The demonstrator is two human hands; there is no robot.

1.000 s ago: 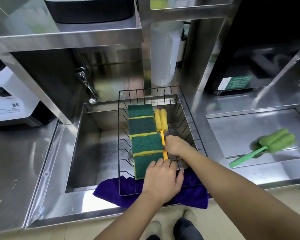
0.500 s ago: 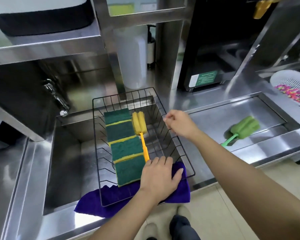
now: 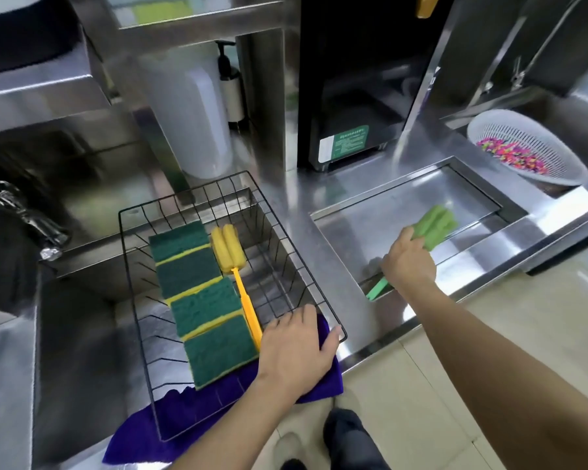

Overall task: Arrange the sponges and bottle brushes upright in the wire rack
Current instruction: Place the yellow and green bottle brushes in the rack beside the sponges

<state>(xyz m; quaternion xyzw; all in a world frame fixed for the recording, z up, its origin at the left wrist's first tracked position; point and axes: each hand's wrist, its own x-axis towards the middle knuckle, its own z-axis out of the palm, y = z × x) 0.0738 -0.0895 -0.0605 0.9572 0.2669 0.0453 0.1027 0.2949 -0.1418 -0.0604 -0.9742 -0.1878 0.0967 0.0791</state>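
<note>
A black wire rack sits across the sink, on a purple cloth. Several green-and-yellow sponges stand in a row inside it. A yellow bottle brush leans beside them, handle toward me. My left hand rests flat on the rack's near right corner, fingers spread. To the right, my right hand closes around a green bottle brush lying in the shallow steel basin; its green handle tip pokes out below my hand.
A faucet stands at the sink's left. A white jug and a pump bottle stand behind the rack. A white colander with coloured bits sits at the far right. A black machine stands behind the basin.
My right hand left the yellow brush in the rack and travelled right to the green brush, closing on it. The left hand stayed on the rack corner. My view turned right.
</note>
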